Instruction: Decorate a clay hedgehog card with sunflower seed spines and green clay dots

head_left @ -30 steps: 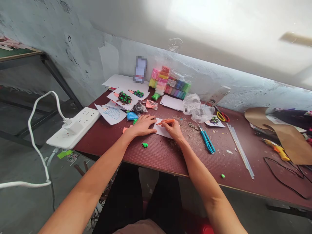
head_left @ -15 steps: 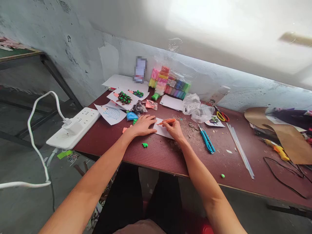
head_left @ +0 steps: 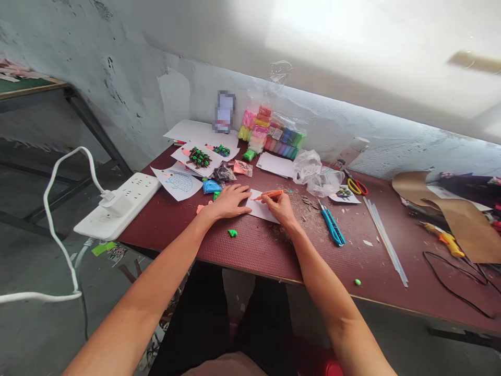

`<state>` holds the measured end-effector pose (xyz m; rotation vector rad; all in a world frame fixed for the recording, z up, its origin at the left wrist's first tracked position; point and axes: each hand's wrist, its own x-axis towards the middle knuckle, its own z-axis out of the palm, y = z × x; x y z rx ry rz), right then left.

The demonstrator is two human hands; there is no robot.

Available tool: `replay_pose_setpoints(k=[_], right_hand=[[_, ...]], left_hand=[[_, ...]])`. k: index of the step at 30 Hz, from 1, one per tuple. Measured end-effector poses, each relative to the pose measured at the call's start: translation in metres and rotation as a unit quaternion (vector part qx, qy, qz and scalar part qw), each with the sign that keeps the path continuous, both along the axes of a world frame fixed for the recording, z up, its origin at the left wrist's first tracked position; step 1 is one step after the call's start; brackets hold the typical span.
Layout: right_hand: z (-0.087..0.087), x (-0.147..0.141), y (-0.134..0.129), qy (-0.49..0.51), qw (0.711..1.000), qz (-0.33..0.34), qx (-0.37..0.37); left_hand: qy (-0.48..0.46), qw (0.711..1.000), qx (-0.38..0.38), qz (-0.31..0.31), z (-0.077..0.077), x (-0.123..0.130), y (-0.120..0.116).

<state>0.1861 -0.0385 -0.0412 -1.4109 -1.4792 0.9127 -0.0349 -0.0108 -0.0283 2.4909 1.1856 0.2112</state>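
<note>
A small white sheet of paper [head_left: 259,208] lies on the dark red table between my hands. My left hand [head_left: 230,202] rests flat on its left edge with the fingers spread. An orange marker [head_left: 274,194] is pinched in my right hand [head_left: 282,208], its tip down at the upper left of the paper. Pink clay [head_left: 200,209] and a bit of green clay partly show beside my left hand. Nearer the table's front sits a green clay lump [head_left: 233,233]. Any marks on the sheet are too small to make out.
Behind are clay packs [head_left: 284,138], a phone [head_left: 224,112] and hedgehog pictures [head_left: 199,158]. To the right lie a teal utility knife [head_left: 332,224], scissors [head_left: 357,187], glue sticks [head_left: 385,240] and a yellow glue gun [head_left: 450,243]. A white power strip [head_left: 125,206] juts past the left edge.
My right hand and the orange marker have shifted very slightly to the right. My left hand stays in place on the paper.
</note>
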Motion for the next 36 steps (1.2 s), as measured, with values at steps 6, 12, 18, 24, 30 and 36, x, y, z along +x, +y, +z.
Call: replay_pose_setpoints(k=[6,12,18,24,30,36], right_hand=[[-0.0003,0.0002,0.0002,0.005,1.000,-0.019,-0.013],[0.0022,0.0000,-0.0012,0.008,1.000,-0.024,-0.017],[0.0045,-0.0004,-0.0026,0.017,1.000,-0.023,-0.013],[0.0035,-0.0001,-0.0027,0.014,1.000,-0.020,-0.014],[0.0026,0.0006,-0.0035,0.007,1.000,-0.026,-0.005],[0.0043,-0.0004,-0.0049,0.014,0.999,-0.027,-0.016]], left_hand=[[0.006,1.000,-0.004,0.000,-0.0002,-0.0001,0.0004],[0.002,1.000,0.003,-0.003,-0.0012,-0.0005,0.0011],[-0.001,1.000,-0.002,0.001,-0.0006,-0.0003,0.0005],[-0.008,1.000,0.002,-0.003,-0.0058,-0.0015,0.0032],[-0.008,1.000,0.002,-0.008,-0.0074,-0.0019,0.0041],[-0.007,1.000,-0.001,-0.003,-0.0033,-0.0015,0.0018]])
